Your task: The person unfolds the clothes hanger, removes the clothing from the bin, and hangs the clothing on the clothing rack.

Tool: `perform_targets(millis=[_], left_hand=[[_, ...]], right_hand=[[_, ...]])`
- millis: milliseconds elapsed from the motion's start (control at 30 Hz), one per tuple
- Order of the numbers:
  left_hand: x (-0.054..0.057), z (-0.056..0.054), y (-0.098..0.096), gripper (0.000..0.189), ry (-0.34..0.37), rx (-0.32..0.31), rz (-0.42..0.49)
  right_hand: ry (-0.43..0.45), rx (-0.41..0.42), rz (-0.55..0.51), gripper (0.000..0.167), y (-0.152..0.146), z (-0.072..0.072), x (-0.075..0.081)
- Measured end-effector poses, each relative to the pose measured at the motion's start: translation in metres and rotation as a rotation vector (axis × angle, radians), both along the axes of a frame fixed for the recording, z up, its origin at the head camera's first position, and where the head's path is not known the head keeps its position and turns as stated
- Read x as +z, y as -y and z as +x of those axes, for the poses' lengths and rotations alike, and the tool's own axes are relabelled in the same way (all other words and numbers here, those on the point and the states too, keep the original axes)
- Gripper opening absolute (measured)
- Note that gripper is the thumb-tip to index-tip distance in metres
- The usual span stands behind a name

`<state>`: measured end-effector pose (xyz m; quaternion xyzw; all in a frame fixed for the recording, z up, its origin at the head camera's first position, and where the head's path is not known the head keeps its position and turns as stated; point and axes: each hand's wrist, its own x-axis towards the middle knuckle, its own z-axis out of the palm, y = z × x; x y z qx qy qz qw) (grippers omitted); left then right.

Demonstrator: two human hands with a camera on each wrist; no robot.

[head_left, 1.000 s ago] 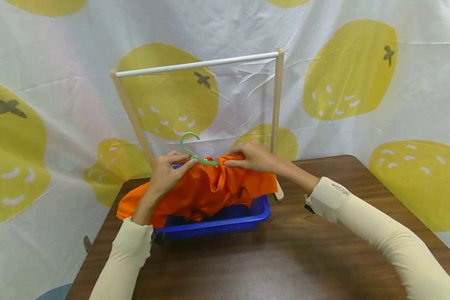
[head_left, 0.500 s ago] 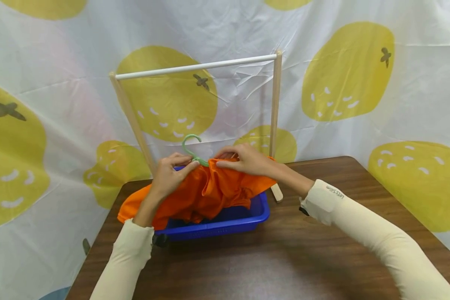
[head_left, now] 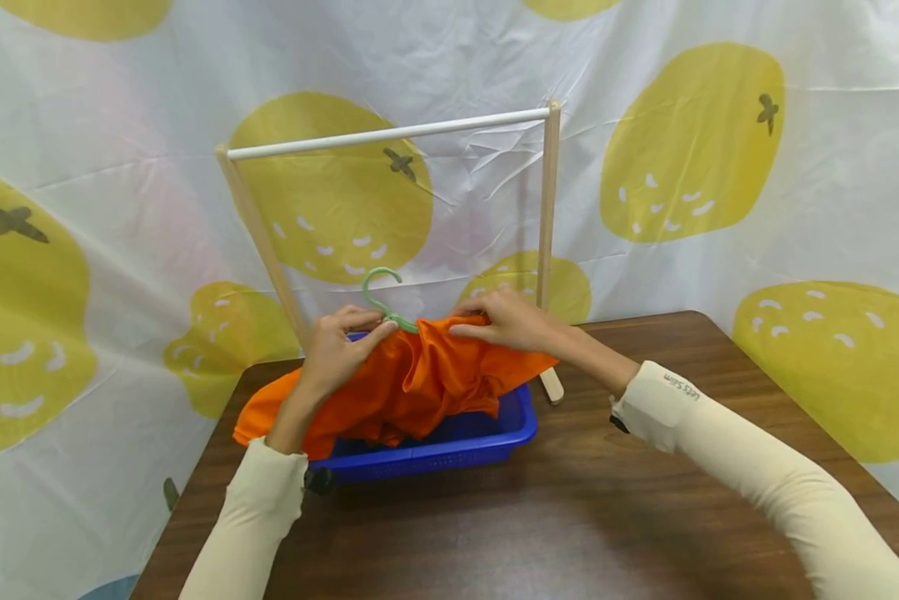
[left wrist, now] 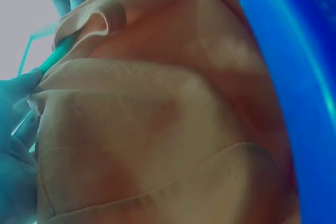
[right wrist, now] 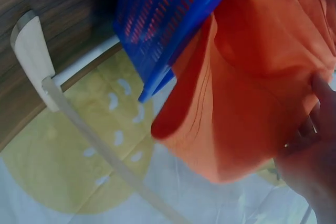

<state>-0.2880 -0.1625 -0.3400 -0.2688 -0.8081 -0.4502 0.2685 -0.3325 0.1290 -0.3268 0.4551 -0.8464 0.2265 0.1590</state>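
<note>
An orange shirt [head_left: 434, 375] lies bunched over a blue plastic basket [head_left: 434, 454], one sleeve spilling past the basket's left side. A green hanger [head_left: 404, 323] enters its neck opening, with the hook standing up above the cloth. My left hand [head_left: 333, 348] pinches the hanger and collar just below the hook. Over on the other shoulder, my right hand [head_left: 511, 321] grips the cloth between thumb and fingers. In the right wrist view, the shirt's sleeve [right wrist: 184, 98] hangs open beside the basket. Cloth hides most of the hanger's bar.
Behind the basket rises a rack with wooden posts [head_left: 550, 208] and a white rail [head_left: 389, 133]. Its right foot [head_left: 551, 387] rests on the brown wooden table [head_left: 569, 500]. A lemon-print curtain [head_left: 494, 50] surrounds the table's back and sides.
My right hand moved left with the collar edge, covering more of the hanger bar, then shifted back right along the shoulder. My left hand stays at the hook's base.
</note>
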Motion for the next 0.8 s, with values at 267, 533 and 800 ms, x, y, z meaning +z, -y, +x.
perform_targets(millis=[267, 533, 800], left_hand=[[-0.002, -0.002, -0.013, 0.024, 0.016, -0.026, -0.021], [0.004, 0.000, -0.017, 0.033, 0.084, -0.005, -0.122], [0.022, 0.016, 0.004, 0.041, -0.030, 0.153, -0.304]], right_hand=[[-0.023, 0.039, -0.037, 0.020, 0.022, 0.006, -0.001], [0.047, 0.057, -0.123, 0.015, 0.025, 0.009, -0.003], [0.133, 0.048, -0.156, 0.016, 0.018, 0.007, -0.003]])
